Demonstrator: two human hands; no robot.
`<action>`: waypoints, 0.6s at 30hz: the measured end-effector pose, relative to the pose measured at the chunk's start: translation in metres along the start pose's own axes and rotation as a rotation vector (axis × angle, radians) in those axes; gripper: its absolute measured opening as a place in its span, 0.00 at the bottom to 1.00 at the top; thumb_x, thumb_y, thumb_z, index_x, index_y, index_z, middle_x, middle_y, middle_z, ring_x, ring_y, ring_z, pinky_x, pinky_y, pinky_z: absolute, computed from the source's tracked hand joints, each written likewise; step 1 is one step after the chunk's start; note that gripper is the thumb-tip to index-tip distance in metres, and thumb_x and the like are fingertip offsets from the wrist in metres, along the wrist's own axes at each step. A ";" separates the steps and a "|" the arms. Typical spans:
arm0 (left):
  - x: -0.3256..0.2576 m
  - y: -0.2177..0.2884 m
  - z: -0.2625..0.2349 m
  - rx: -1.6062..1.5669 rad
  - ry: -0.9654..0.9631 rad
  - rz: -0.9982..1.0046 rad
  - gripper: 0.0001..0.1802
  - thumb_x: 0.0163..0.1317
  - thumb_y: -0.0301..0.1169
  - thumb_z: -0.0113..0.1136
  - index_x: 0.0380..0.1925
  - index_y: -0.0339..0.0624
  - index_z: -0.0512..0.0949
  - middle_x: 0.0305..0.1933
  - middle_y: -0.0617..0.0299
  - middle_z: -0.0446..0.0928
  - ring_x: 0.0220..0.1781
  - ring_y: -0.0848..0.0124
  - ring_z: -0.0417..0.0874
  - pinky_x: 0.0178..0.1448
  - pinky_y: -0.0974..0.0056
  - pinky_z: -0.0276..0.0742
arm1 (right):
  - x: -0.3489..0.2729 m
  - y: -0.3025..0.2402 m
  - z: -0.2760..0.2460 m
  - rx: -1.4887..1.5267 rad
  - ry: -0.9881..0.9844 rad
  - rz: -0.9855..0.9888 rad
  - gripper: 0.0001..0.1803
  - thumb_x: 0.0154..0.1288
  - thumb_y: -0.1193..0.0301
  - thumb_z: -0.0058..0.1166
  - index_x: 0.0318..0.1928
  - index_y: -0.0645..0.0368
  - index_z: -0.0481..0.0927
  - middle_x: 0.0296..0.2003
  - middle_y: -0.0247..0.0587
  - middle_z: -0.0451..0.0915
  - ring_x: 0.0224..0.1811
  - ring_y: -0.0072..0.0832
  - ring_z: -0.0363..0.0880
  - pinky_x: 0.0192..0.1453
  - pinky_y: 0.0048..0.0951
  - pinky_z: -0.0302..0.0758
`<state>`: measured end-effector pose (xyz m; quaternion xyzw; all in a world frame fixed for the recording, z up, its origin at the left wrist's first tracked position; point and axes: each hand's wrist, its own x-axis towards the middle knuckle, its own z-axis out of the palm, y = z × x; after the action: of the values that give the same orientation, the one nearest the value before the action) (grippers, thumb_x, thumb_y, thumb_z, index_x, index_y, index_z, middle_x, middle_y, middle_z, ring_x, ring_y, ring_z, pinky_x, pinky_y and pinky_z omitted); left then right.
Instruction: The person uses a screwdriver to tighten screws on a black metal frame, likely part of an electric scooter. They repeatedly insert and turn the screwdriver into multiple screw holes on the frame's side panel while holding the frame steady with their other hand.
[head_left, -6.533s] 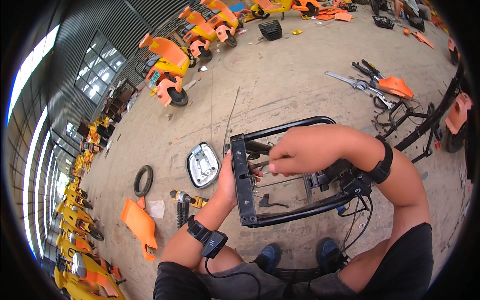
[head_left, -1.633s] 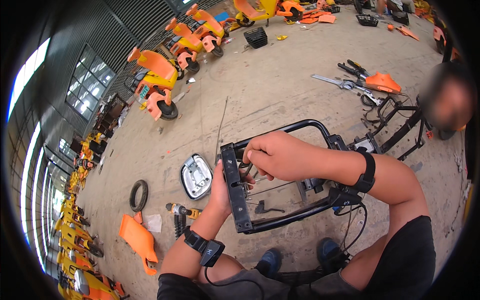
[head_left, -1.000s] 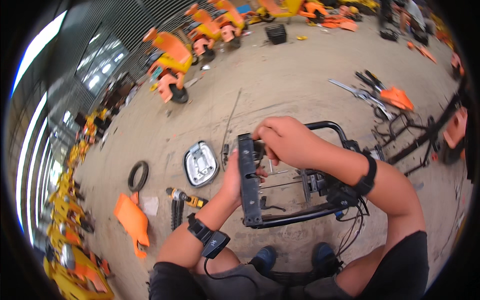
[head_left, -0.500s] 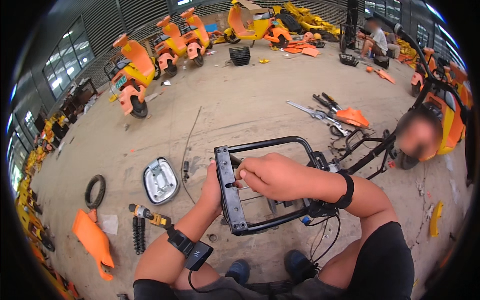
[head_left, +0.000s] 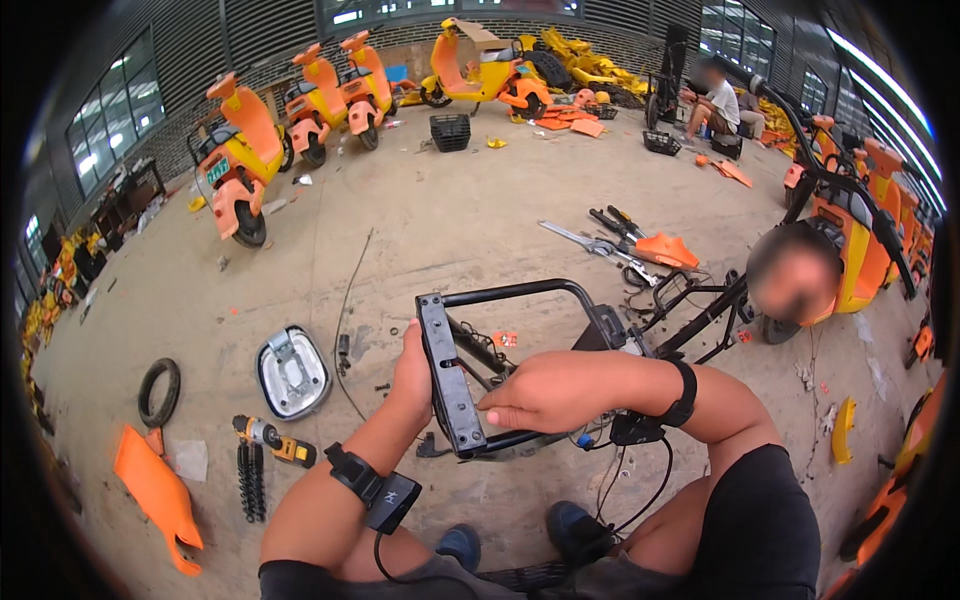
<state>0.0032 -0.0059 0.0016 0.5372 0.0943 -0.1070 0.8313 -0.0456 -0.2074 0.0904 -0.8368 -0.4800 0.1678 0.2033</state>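
A black tubular scooter frame [head_left: 515,291] points toward me, with a grey, holed metal crossplate [head_left: 449,375] across its near left end. My left hand [head_left: 408,375] is closed around the outer side of this end, its fingertips hidden behind the plate. My right hand [head_left: 535,392] reaches over the frame from the right. Its curled fingers press together at the plate's inner edge, near the lower end. Whatever they pinch, if anything, is hidden. Cables and a black box [head_left: 637,429] hang by the frame under my right forearm.
Left on the floor lie a silver-lined shell [head_left: 293,373], a yellow drill [head_left: 275,440], black springs [head_left: 251,483], a tyre [head_left: 159,392] and an orange panel [head_left: 160,500]. Ahead are long-handled cutters [head_left: 618,225] and an orange part [head_left: 667,251]. Scooters [head_left: 245,140] stand beyond; people [head_left: 722,105] sit far right.
My right hand has slid along the plate from its middle toward the lower end. A thin metal rod seen at its fingers before no longer shows. The whole view has shifted slightly.
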 end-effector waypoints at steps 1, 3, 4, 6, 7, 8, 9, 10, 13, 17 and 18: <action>0.000 0.001 -0.001 0.016 0.005 0.024 0.35 0.73 0.63 0.33 0.33 0.44 0.77 0.24 0.54 0.79 0.23 0.64 0.79 0.29 0.62 0.79 | 0.000 0.001 0.001 -0.011 -0.016 -0.003 0.22 0.78 0.57 0.40 0.40 0.62 0.80 0.26 0.60 0.79 0.34 0.59 0.78 0.42 0.55 0.73; 0.005 -0.009 -0.007 0.015 0.006 0.049 0.37 0.73 0.64 0.33 0.31 0.43 0.77 0.24 0.54 0.79 0.23 0.64 0.79 0.30 0.61 0.79 | 0.003 -0.003 0.002 -0.042 -0.110 0.020 0.25 0.79 0.56 0.39 0.37 0.63 0.80 0.28 0.60 0.80 0.36 0.60 0.78 0.44 0.55 0.74; 0.015 -0.012 -0.017 0.027 -0.041 0.052 0.39 0.72 0.65 0.32 0.27 0.41 0.77 0.23 0.53 0.79 0.24 0.63 0.79 0.31 0.61 0.79 | 0.006 -0.003 0.007 -0.047 -0.135 0.025 0.25 0.78 0.56 0.39 0.36 0.64 0.80 0.29 0.60 0.80 0.36 0.60 0.79 0.45 0.55 0.74; 0.010 -0.008 -0.012 0.064 -0.036 0.042 0.37 0.73 0.64 0.31 0.28 0.43 0.76 0.23 0.54 0.79 0.24 0.64 0.80 0.31 0.61 0.79 | 0.004 -0.002 0.012 -0.036 -0.155 0.056 0.28 0.78 0.54 0.39 0.35 0.66 0.81 0.30 0.60 0.81 0.38 0.60 0.79 0.47 0.55 0.74; 0.010 -0.009 -0.010 0.053 -0.044 0.043 0.34 0.73 0.63 0.31 0.32 0.46 0.75 0.23 0.55 0.80 0.22 0.65 0.79 0.29 0.61 0.78 | 0.003 0.001 0.012 -0.017 -0.161 0.045 0.27 0.79 0.53 0.38 0.36 0.66 0.79 0.30 0.60 0.81 0.38 0.60 0.79 0.46 0.55 0.74; 0.010 -0.008 -0.011 0.048 -0.018 0.014 0.36 0.73 0.64 0.31 0.31 0.44 0.76 0.23 0.53 0.79 0.23 0.64 0.79 0.30 0.61 0.78 | 0.003 0.004 0.013 0.005 -0.168 0.027 0.27 0.79 0.53 0.38 0.37 0.65 0.78 0.29 0.60 0.80 0.37 0.61 0.78 0.45 0.56 0.73; 0.008 -0.006 -0.010 0.084 0.004 0.026 0.38 0.72 0.65 0.31 0.30 0.41 0.76 0.23 0.53 0.79 0.25 0.62 0.80 0.31 0.60 0.78 | 0.002 0.007 0.013 0.023 -0.170 0.011 0.26 0.80 0.53 0.37 0.38 0.65 0.77 0.28 0.61 0.79 0.36 0.62 0.77 0.44 0.56 0.72; 0.007 -0.006 -0.011 0.072 0.002 0.022 0.38 0.71 0.65 0.32 0.30 0.41 0.76 0.23 0.53 0.79 0.25 0.61 0.80 0.32 0.59 0.78 | -0.001 0.005 0.011 0.007 -0.168 -0.005 0.26 0.79 0.53 0.38 0.41 0.65 0.78 0.30 0.60 0.81 0.38 0.61 0.78 0.45 0.55 0.73; 0.010 -0.006 -0.019 0.010 0.039 0.012 0.38 0.70 0.66 0.36 0.28 0.40 0.76 0.24 0.54 0.78 0.29 0.59 0.82 0.36 0.56 0.78 | -0.001 0.011 0.010 0.001 -0.176 -0.027 0.25 0.78 0.53 0.40 0.43 0.64 0.79 0.32 0.60 0.82 0.40 0.60 0.79 0.46 0.55 0.73; 0.009 -0.007 -0.018 0.047 0.013 0.048 0.37 0.70 0.65 0.38 0.28 0.40 0.76 0.25 0.54 0.78 0.32 0.57 0.84 0.38 0.55 0.79 | -0.006 0.027 0.005 -0.018 -0.134 -0.035 0.19 0.74 0.59 0.47 0.46 0.62 0.81 0.35 0.56 0.83 0.42 0.55 0.81 0.48 0.51 0.75; 0.007 -0.005 -0.015 0.047 0.019 0.035 0.37 0.70 0.65 0.38 0.27 0.40 0.77 0.25 0.54 0.78 0.32 0.56 0.84 0.38 0.54 0.80 | -0.008 0.031 0.002 0.007 -0.108 -0.049 0.16 0.72 0.63 0.48 0.47 0.61 0.82 0.36 0.54 0.84 0.42 0.53 0.82 0.48 0.50 0.75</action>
<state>0.0080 0.0050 -0.0112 0.5589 0.0902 -0.0898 0.8194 -0.0278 -0.2286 0.0736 -0.8137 -0.5101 0.2090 0.1841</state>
